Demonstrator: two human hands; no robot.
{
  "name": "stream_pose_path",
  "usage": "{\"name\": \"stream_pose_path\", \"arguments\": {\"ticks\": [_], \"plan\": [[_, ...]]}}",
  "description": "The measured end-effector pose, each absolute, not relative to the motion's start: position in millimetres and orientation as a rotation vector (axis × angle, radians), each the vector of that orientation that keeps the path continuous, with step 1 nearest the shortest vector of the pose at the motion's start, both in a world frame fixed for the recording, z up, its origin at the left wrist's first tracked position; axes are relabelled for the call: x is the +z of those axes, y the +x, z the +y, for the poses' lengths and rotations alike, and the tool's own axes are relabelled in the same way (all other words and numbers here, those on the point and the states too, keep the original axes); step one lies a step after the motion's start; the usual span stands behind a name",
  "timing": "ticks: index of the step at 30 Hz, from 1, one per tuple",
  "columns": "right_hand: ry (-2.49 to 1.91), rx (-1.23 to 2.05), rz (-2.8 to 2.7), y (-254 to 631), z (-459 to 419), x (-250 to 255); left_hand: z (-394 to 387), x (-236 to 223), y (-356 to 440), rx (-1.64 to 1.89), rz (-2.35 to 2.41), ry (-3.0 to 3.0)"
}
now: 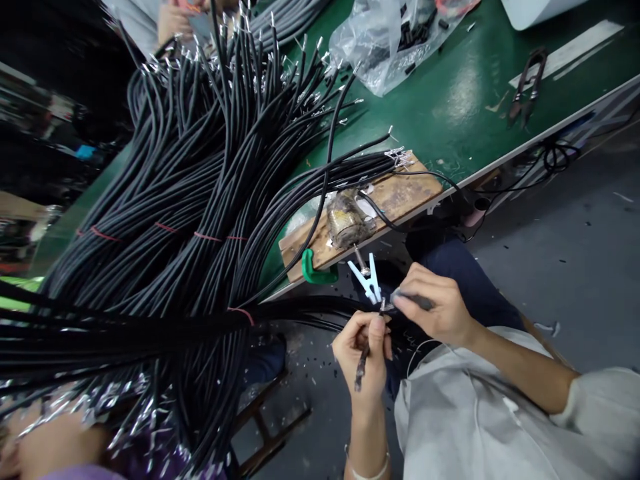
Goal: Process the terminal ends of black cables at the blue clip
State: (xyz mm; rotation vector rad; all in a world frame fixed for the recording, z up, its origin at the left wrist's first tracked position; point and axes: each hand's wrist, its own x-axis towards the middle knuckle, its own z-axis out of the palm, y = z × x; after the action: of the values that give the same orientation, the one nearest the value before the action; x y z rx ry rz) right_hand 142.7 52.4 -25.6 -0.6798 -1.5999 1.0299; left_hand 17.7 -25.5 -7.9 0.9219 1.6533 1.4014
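My left hand (363,347) is closed, its thumb and fingers pinching near a black cable's stripped end (383,305). Out of the same grip, pointing down, sticks a dark mottled rod (361,370) whose kind I cannot make out. Just to the right, my right hand (435,303) pinches a small grey piece (417,300) close to the stripped end. Beyond both hands, a light blue clothes peg (370,280) is at the metal shaft of a small tape-covered motor (346,220), mounted on a wooden board (417,190).
A large heap of black cables (200,180) with bare silvery ends covers the green table (460,100). A green clamp (317,268) grips the board's edge. Behind lie a plastic bag (375,40) with black pieces and thread snips (529,87). Another person's hand (174,23) shows at top.
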Motion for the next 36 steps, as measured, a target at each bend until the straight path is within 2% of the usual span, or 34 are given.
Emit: {"name": "stream_pose_path", "arguments": {"ticks": [3,6,8,10,13,16,21,24,28,36], "plan": [[-0.675,1.198,-1.618,141.9,53.0,-24.0,-25.0,-6.1,19.7,1.397,1.66,0.971],[-0.592,1.08,-1.715,139.3,53.9,-18.3,-25.2,-0.9,18.4,1.297,1.752,1.079],[-0.562,1.124,-1.721,138.9,54.8,-16.0,-24.2,3.2,13.9,1.18,1.755,1.178],[-0.485,1.461,-1.602,138.9,55.3,-16.7,-21.2,6.1,7.9,1.136,1.655,1.289],[-0.356,2.122,-1.138,136.9,55.3,-21.9,-13.4,6.8,1.6,1.242,1.489,1.424],[-0.413,2.428,-0.866,134.0,60.1,-26.7,-7.1,4.9,3.1,1.35,1.457,1.463],[-0.6,2.29,-0.836,131.1,86.4,-24.0,-6.7,4.0,11.2,1.465,1.499,1.466],[-0.522,2.21,-0.803,121.8,98.8,-16.0,-8.3,4.3,11.1,1.559,1.471,1.477],[-0.244,2.359,-0.703,103.2,99.2,-9.3,-7.2,2.5,6.8,1.669,1.43,1.387],[-0.15,2.418,-0.515,94.6,93.0,-18.2,-0.6,2.0,6.8,1.525,1.562,1.209]]}}
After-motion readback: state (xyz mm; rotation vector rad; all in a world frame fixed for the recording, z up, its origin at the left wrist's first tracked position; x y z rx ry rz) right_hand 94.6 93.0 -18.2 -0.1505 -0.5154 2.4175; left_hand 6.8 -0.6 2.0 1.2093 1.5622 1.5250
